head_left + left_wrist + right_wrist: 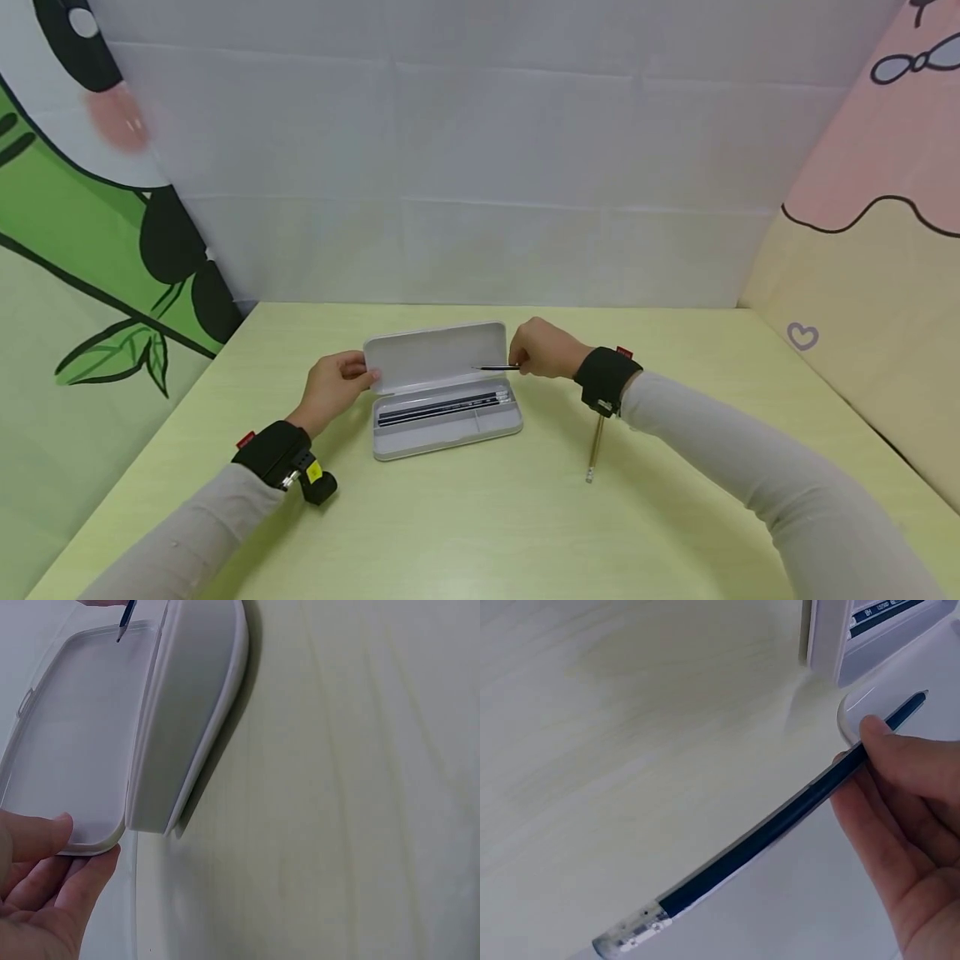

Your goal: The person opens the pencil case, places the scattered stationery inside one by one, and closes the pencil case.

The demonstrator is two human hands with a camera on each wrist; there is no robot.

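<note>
A light grey pencil case stands open on the table, its lid tilted up at the back. My left hand grips the lid's left edge, thumb on the inner face and fingers behind, as the left wrist view shows. Several dark pencils lie side by side in the case's rear compartment. Between thumb and fingers my right hand pinches a dark blue pencil with a silver eraser end. Its sharpened tip points left, in front of the lid's right part.
A tan pencil with an eraser lies on the table below my right wrist, partly hidden by the wristband. The pale wooden table meets a white sheet at the back and printed panels at the sides.
</note>
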